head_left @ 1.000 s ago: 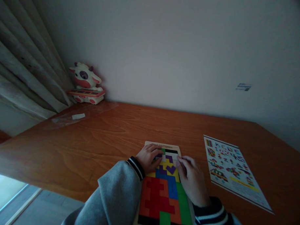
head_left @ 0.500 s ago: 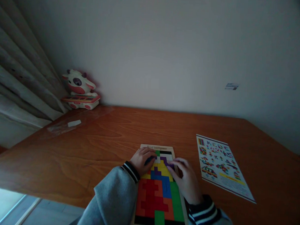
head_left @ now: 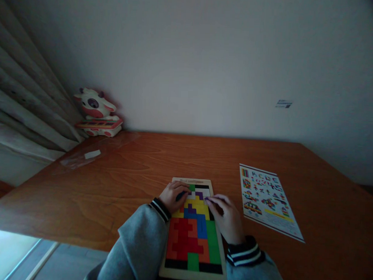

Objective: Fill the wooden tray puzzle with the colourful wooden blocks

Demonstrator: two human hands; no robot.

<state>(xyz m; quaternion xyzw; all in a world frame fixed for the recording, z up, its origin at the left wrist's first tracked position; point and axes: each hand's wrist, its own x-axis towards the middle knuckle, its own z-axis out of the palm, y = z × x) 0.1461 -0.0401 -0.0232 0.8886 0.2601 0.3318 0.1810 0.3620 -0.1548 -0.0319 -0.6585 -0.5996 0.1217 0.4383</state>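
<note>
A wooden puzzle board (head_left: 191, 275) lies flat on the table, filled with coloured block pieces. My left hand (head_left: 174, 196) rests over its upper left edge, fingers curled and tips together near the white and green pieces; whatever they hold is hidden. At the upper right edge, my right hand (head_left: 228, 220) pinches a purple puzzle piece (head_left: 206, 199) between thumb and forefinger, mostly covered by the fingertips. Yellow pieces (head_left: 199, 205) lie between the hands. Below them are a blue piece (head_left: 202, 226), red pieces (head_left: 184, 244) and a green piece (head_left: 213, 245).
A printed pattern sheet (head_left: 268, 200) lies right of the board on the wooden table (head_left: 136, 183). Clear plastic with a white label (head_left: 92, 154) is at the left. A cow toy with a keyboard (head_left: 98, 112) stands at the back left by the curtain (head_left: 25, 101).
My right fingertips have closed together on the purple piece and shifted slightly. My left hand stays at the upper left of the board. The whole view has shifted a little.
</note>
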